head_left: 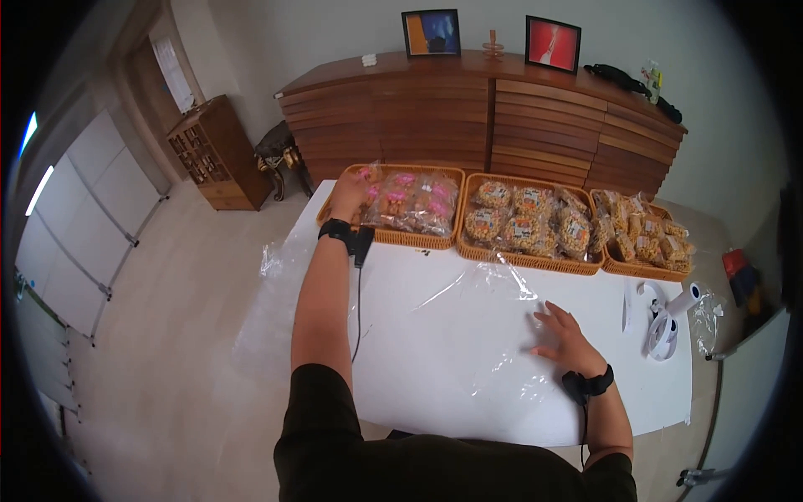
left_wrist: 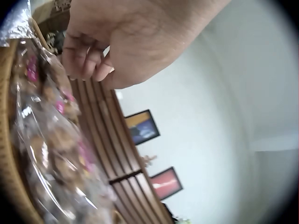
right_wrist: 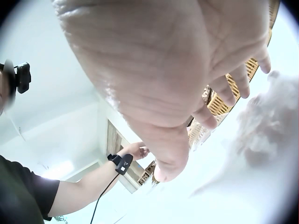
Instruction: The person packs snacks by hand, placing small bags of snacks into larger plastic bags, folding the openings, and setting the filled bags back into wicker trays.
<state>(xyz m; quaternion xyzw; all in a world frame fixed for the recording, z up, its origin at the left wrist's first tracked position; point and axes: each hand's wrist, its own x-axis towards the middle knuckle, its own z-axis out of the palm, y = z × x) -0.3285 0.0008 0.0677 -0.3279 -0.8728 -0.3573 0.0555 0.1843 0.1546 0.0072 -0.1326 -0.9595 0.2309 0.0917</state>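
My left hand point(head_left: 348, 194) is over the left end of the left wicker basket point(head_left: 421, 241), fingers loosely bent and nothing visible between them in the left wrist view. Close beside its fingertips lie clear bags of brown snacks point(left_wrist: 63, 149) with pink labels. The right hand point(head_left: 569, 341) hovers above the white table point(head_left: 435, 368), palm down with fingers spread. Beneath and in front of it is a large clear plastic sheet or bag point(head_left: 502, 318), lying loose and shiny.
A middle basket point(head_left: 535, 261) and a right basket point(head_left: 644, 269) hold more packed snacks. White tape rolls point(head_left: 661, 335) lie at the table's right. Behind stands a wooden sideboard point(head_left: 435, 109) bearing two framed pictures. More clear film point(head_left: 272, 318) hangs over the left edge.
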